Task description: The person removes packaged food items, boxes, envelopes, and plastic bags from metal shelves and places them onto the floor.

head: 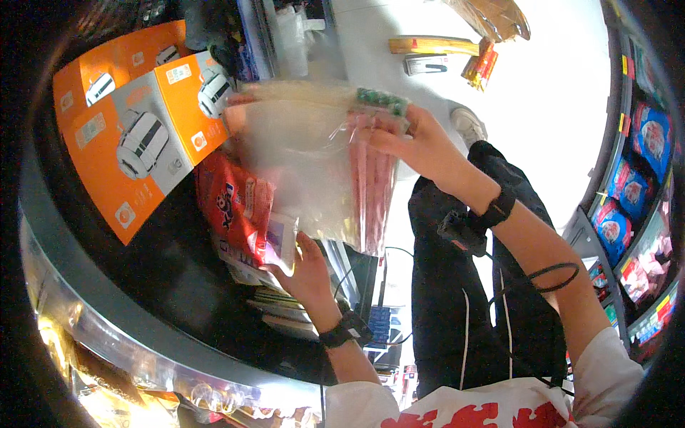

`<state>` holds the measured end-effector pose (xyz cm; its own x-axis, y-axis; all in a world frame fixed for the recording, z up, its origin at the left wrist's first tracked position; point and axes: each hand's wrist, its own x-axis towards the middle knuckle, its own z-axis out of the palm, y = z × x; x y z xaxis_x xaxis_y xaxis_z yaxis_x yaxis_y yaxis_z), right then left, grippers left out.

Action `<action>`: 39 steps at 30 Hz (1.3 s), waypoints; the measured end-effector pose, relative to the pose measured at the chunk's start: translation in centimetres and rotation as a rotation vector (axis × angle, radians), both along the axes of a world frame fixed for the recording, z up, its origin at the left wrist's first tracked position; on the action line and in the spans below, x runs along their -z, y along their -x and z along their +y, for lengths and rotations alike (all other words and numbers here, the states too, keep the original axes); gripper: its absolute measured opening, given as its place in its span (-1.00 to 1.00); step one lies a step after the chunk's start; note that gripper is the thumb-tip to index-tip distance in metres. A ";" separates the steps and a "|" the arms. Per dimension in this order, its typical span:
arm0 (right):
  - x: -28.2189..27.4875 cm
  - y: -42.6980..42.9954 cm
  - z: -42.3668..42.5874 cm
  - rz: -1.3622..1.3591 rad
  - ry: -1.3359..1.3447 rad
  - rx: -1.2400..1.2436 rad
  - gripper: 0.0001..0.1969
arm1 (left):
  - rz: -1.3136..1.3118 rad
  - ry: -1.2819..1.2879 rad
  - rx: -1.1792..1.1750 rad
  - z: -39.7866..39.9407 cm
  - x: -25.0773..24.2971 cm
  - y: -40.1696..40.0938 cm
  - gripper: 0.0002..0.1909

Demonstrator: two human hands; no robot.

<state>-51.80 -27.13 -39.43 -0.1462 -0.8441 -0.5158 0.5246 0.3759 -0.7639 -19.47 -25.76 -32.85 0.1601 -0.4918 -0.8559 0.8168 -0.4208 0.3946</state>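
My right hand point(423, 144) grips the upper corner of a clear plastic packet point(321, 176) that has reddish strips along one side and a green patterned edge at the top. The packet is blurred. Below it, my left hand point(305, 273) has thumb and fingers around the edge of a small white-and-purple packet point(282, 241). That packet lies against a red printed plastic bag point(235, 203) on the dark counter. Orange and grey cardboard boxes point(144, 139) with pictures of an appliance stand left of the clear packet. Both my wrists wear black straps.
A stack of flat items point(278, 310) sits beside my left hand. A yellow strip-shaped package point(433, 45), a small white card pack point(426, 65) and a brown plastic bag point(492, 18) lie on the pale floor. Shelves point(610, 160) with blue packages curve along the right; a cable hangs near my right arm.
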 end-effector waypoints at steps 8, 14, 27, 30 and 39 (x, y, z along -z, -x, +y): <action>2.1 -0.4 0.6 -0.046 -0.006 -0.015 -0.60 | 0.060 -0.109 -0.171 -7.9 0.5 -0.4 -0.33; 2.0 0.2 0.0 -0.037 -0.188 -0.116 -0.55 | -0.106 -0.030 -0.225 -9.1 2.9 -1.8 -0.53; 0.2 0.6 2.4 -0.085 -0.032 -0.133 -0.57 | 0.489 0.181 -0.566 -0.2 -6.8 -0.5 -0.59; -0.8 -0.1 1.5 -0.110 0.093 -0.164 -0.60 | 0.450 0.229 -0.528 0.9 -7.0 -1.4 -0.59; 1.8 -3.4 2.9 0.110 0.069 -0.114 -0.63 | 0.158 0.282 -0.282 4.6 0.1 -7.4 -0.51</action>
